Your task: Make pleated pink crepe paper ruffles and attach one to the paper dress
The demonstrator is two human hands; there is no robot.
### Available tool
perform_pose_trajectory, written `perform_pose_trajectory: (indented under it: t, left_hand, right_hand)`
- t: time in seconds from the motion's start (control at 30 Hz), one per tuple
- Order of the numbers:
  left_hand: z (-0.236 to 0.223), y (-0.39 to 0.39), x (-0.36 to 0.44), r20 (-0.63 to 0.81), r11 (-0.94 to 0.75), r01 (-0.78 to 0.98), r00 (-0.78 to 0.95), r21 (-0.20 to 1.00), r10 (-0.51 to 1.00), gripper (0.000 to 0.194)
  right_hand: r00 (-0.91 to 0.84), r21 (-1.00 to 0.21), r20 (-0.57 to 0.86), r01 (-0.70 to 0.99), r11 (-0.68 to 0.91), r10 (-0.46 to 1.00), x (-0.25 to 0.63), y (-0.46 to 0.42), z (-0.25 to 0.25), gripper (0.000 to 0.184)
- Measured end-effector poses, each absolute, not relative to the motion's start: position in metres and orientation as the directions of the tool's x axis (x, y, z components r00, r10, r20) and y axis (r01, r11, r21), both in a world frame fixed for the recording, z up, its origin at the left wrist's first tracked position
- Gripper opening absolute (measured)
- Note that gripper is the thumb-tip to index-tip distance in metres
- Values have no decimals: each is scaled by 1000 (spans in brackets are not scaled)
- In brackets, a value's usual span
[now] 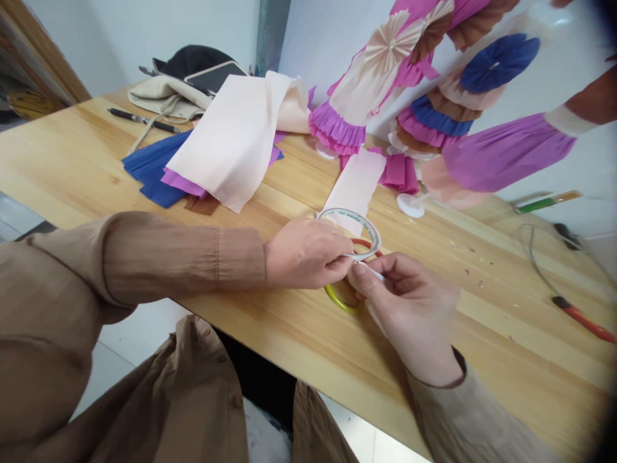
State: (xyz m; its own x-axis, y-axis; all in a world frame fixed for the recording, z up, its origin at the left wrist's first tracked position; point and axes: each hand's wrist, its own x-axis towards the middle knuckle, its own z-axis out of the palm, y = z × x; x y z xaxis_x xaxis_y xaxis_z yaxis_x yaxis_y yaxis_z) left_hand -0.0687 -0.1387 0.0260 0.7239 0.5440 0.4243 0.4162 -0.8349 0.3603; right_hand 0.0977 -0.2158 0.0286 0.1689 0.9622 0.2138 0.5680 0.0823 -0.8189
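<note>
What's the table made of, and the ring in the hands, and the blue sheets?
Table: probably wood, smooth and slightly shiny; grain streaks show.
Ring: perhaps cardboard or plastic, smooth and pale, with printed letters inside.
Blue sheets: likely matte paper, judging by their thin, crisp edges; cloth is possible.

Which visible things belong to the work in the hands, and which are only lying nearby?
In use:
- tape roll, in the left hand
- white piece, pinched by the right hand
- pale paper strip, probably

Apparently just lying nearby:
- black pen
- cream cloth
- green-handled tool
</note>
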Motion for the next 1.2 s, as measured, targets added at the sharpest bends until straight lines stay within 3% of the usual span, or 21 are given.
perform_pose_trajectory:
  t: [0.47, 0.57, 0.7, 0.83, 0.93, 1.03, 1.2]
  left_hand:
    - [27, -137, -69, 365, -838, 410, 765, 360, 531, 30]
    - [32, -137, -70, 358, -840, 411, 770, 353, 527, 29]
    - [34, -135, -73, 340, -845, 401, 787, 354, 515, 26]
    - [30, -129, -76, 539, -884, 258, 715, 389, 446, 28]
    - [29, -126, -77, 669, -846, 301, 518, 441, 533, 36]
    - [32, -126, -77, 545, -739, 351, 509, 575, 666, 33]
    - [32, -131, -73, 280, -580, 215, 713, 786, 643, 27]
  right_hand:
    - [210, -854, 197, 517, 62, 958, 100, -210, 26, 33]
    - [239, -855, 230, 512, 79, 943, 100, -210, 27, 27]
    - [77, -862, 189, 491, 128, 979, 99, -209, 30, 21]
    - [84, -933, 124, 348, 87, 989, 99, -205, 35, 19]
    - [212, -975, 34, 220, -13, 977, 99, -202, 38, 26]
    - [260, -994, -30, 98, -57, 965, 100, -201, 39, 31]
    - [210, -994, -108, -28, -104, 972, 100, -200, 42, 35]
